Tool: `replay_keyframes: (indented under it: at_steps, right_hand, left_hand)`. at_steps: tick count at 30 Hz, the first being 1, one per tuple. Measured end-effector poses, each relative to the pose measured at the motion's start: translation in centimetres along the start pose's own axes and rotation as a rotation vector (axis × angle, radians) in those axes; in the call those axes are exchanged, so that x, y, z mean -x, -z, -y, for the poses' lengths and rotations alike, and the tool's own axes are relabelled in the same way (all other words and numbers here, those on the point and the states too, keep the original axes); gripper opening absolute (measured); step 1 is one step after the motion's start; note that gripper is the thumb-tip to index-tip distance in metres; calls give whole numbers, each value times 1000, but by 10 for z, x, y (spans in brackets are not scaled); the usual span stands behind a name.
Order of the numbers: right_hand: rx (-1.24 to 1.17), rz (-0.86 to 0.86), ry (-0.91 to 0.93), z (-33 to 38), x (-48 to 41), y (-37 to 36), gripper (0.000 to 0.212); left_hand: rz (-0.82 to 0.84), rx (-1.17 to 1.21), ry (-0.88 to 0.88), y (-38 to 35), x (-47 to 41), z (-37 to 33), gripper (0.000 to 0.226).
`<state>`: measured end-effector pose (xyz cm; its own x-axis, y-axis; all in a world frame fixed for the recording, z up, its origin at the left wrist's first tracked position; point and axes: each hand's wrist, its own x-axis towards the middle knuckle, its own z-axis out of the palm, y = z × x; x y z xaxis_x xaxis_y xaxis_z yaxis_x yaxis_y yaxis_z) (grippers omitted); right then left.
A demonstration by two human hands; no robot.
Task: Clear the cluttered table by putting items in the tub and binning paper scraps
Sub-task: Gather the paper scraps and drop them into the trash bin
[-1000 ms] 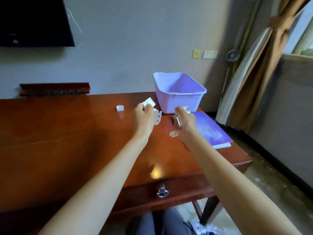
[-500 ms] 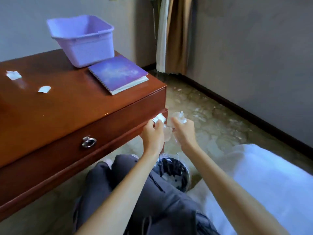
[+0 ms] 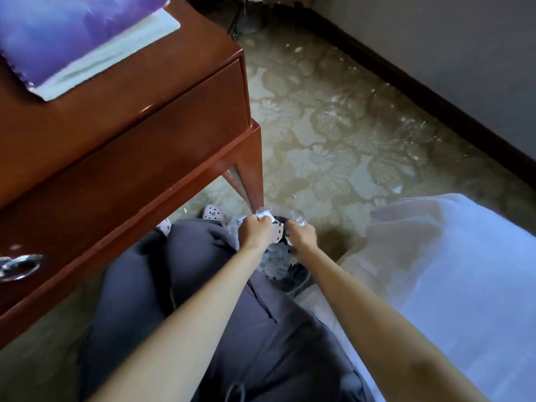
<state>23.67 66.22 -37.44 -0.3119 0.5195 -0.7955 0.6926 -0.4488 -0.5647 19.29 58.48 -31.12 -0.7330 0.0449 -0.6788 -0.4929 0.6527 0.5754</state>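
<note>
paper scraps over the bin, lower centre

left hand (image 3: 255,232) fingers pinch crumpled white paper scraps (image 3: 265,215); right hand (image 3: 300,236) fingers closed on more, above the plastic-lined bin (image 3: 293,274).

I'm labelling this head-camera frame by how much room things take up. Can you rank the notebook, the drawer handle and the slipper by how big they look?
1. Notebook, largest though cropped by the frame edge.
2. Drawer handle, also cropped.
3. Slipper, mostly hidden by the leg.
Handle and slipper look close, so that order is unsure.
</note>
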Motion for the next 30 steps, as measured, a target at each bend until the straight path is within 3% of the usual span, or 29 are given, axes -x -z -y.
replay_keyframes:
  at_steps: [9,13,19,26,30]
  right_hand:
    - [109,-8,-291,-33,-64,-18,37]
    - [121,-3,-333,-33,-73,-20,30]
    - [119,51,-449,-38,-77,-17,22]
    - [148,22,-426,-42,-69,-11,14]
    - [156,51,-370,-33,-53,-1,11]
  left_hand:
    - [167,15,350,-29,-63,26,38]
    - [157,53,450,-38,-82,36,42]
    - [326,118,574,-35,-87,38,38]
    - [349,245,655,-26,-81,39,18]
    - [333,270,619,-15,-69,34,21]
